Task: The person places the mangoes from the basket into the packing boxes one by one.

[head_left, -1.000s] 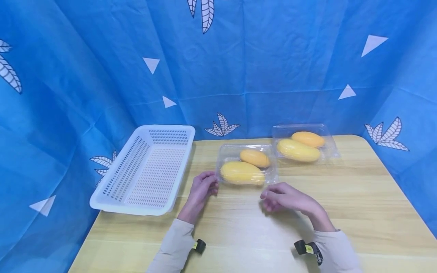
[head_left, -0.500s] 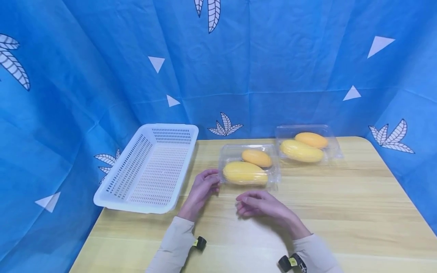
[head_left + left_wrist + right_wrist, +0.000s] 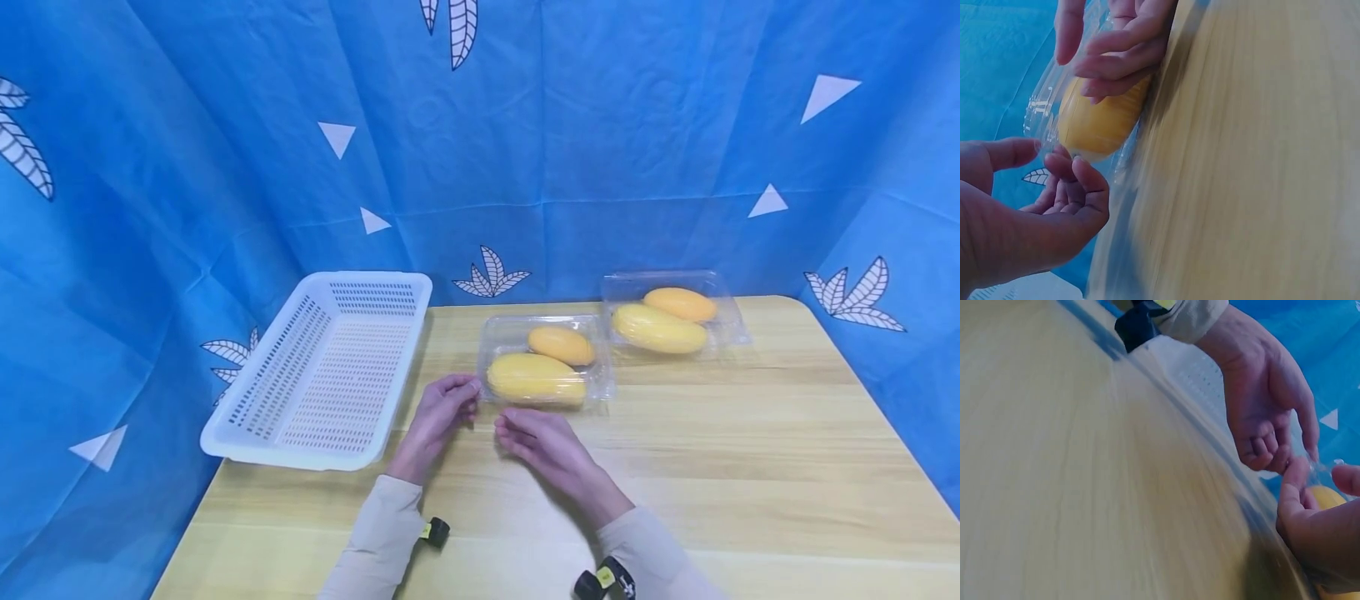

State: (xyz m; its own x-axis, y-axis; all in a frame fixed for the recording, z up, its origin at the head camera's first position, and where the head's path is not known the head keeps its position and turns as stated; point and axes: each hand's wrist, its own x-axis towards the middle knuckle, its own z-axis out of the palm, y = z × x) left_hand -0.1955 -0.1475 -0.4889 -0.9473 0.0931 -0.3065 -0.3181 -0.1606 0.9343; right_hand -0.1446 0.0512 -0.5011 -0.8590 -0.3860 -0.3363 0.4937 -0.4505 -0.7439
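A clear plastic clamshell box (image 3: 600, 385) holds a larger yellow oblong fruit (image 3: 534, 379) and a smaller orange one (image 3: 561, 344). At its front left corner my left hand (image 3: 438, 417) pinches the plastic edge between thumb and curled fingers; the left wrist view shows the thumb (image 3: 1019, 152) close to the fingertips at the corner. My right hand (image 3: 547, 450) is just in front of the box's near edge, its fingers loosely bent and thumb apart. In the right wrist view both hands come close together, and the right hand (image 3: 1329, 531) partly hides the fruit.
A second clear box (image 3: 723, 325) with similar yellow and orange fruit stands at the back right, beside the first. On the left is a white perforated basket (image 3: 408, 367). A blue patterned curtain (image 3: 630, 150) hangs behind the wooden table (image 3: 787, 467).
My right hand has moved left along the box's front edge, from its right corner toward my left hand. The left hand stays at the left corner. Both boxes keep their places.
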